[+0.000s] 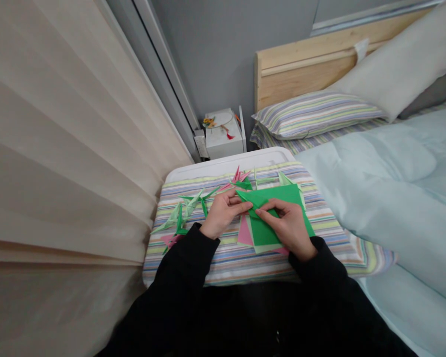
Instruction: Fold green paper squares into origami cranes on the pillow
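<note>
Over a small table, my left hand [223,214] pinches the left corner of a folded green origami paper [254,199] between thumb and fingers. My right hand [289,227] has its thumb and fingertips closed on the same paper's lower right part. Beneath the hands lie flat green paper sheets [263,239], with a pink sheet [245,233] sticking out at their left. Folded paper cranes lie around: a light green crane [192,206] and a dark green one [180,224] to the left, a pink one [239,176] behind. The paper's exact folds are partly hidden by my fingers.
A striped cushion [223,270] covers most of the white tabletop [226,164]. To the left hangs a beige curtain [78,148]. A white nightstand [223,141] with tasselled cords stands behind; a bed with a pale blue quilt [386,168] is at the right.
</note>
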Motion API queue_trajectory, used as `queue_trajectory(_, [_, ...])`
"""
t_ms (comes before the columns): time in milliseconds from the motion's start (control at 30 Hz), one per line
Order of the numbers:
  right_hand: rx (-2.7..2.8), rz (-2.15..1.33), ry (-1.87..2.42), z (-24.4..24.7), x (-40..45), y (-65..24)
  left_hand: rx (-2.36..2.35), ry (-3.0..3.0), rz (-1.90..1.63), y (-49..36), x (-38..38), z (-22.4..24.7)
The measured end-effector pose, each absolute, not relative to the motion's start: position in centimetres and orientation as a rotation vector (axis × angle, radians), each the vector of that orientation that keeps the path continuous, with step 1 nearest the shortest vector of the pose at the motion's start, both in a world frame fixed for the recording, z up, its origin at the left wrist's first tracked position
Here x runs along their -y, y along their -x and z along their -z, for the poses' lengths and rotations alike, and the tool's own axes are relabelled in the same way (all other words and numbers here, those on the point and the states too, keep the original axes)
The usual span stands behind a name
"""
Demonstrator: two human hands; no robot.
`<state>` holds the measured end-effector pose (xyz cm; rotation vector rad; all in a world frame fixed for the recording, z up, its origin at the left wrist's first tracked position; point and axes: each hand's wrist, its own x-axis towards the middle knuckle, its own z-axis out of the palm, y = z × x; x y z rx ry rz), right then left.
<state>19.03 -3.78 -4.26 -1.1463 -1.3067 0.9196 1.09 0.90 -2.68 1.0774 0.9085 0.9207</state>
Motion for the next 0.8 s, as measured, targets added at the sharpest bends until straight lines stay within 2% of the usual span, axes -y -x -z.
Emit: queue_trajectory(800, [1.225, -0.954, 1.170, 4.20, 3.68, -18.88, -1.016, -1.074, -0.948, -1.10, -1.11, 3.34])
